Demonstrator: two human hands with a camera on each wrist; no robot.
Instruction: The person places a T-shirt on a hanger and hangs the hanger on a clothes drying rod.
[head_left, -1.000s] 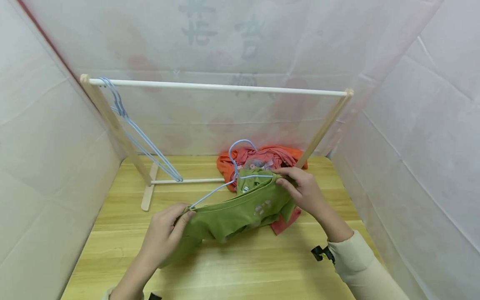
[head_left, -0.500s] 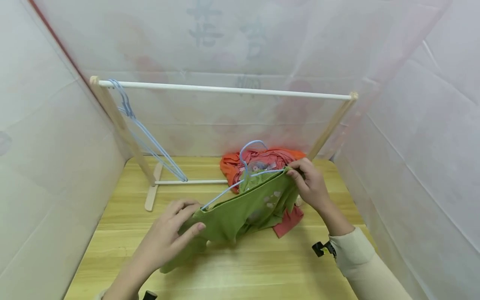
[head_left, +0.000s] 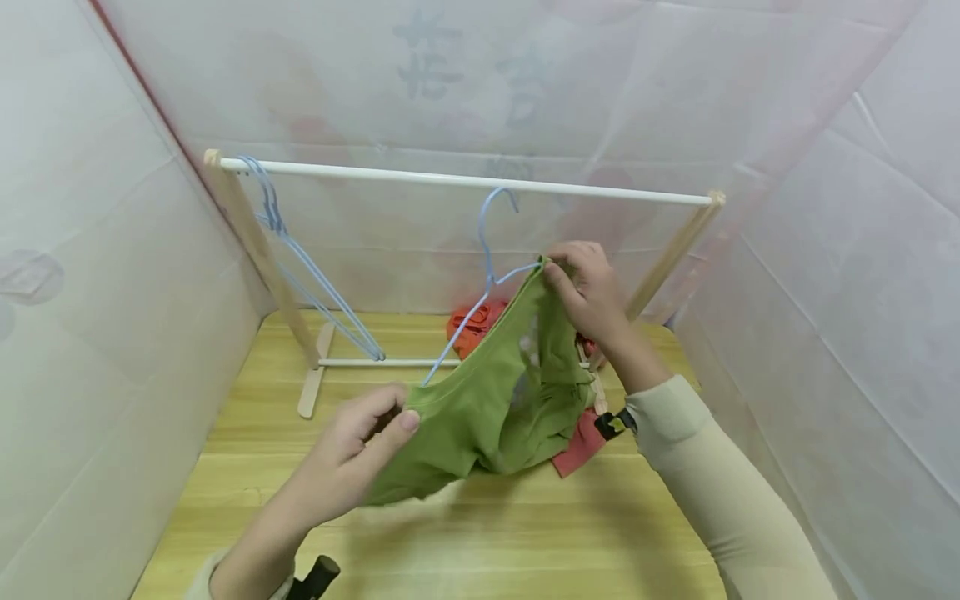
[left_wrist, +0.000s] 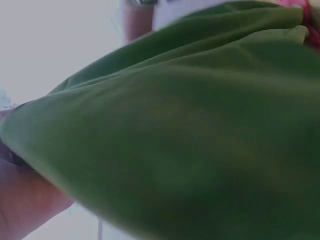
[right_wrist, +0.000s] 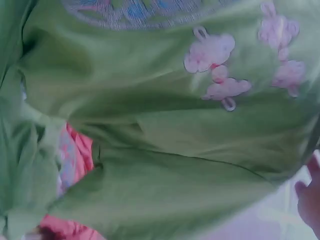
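Observation:
A green shirt (head_left: 480,417) hangs tilted on a light blue hanger (head_left: 458,329), its right end higher than its left. My left hand (head_left: 341,458) pinches the shirt's lower left end, thumb in front. At the upper right end, my right hand (head_left: 592,292) grips the shirt together with the hanger arm. The hook rises just below the rack's top bar in the head view; whether it touches the bar cannot be told. Green cloth (left_wrist: 175,135) fills most of the left wrist view. Pink and white floral patches (right_wrist: 215,55) show on the shirt in the right wrist view.
A rack with a white top bar (head_left: 420,177) and wooden legs stands on the wooden table (head_left: 465,542). Several blue hangers (head_left: 330,287) hang at its left end. Orange and pink clothes (head_left: 472,329) lie behind the shirt, with a pink piece (head_left: 579,446) at right.
Both hands have lifted the shirt and hanger, the right end most, and the hook has risen toward the top bar. The left hand loosened half a second ago and pinches again now.

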